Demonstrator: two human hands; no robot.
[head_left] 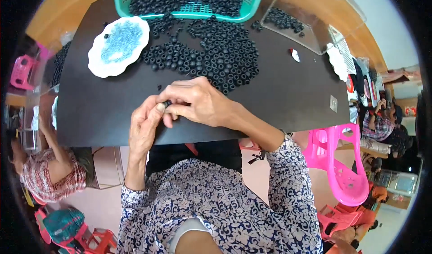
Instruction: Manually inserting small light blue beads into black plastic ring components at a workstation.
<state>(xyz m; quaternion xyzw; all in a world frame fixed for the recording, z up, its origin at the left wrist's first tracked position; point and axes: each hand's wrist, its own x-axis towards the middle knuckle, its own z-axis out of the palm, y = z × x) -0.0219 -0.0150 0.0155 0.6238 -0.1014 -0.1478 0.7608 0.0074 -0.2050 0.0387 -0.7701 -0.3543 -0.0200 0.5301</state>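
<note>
Close to the table's near edge, my left hand (146, 121) pinches a small black round part (167, 103) between thumb and fingers. My right hand (202, 102) meets it there, its fingertips closed at the same part; whether they also hold something tiny is hidden. Just beyond my hands spreads a loose pile of black ring-shaped parts (220, 58) with holes in their middles. To the left of the pile, a white scallop-edged plate (96, 64) bears many tiny clear bluish pieces (120, 40), with one black part among them.
A green plastic basket (180, 16) with more black parts stands at the table's far edge. Right of it is a clear bin (310, 42) with some black parts. A pink plastic chair (344, 182) stands at right. Another person (54, 168) sits at left.
</note>
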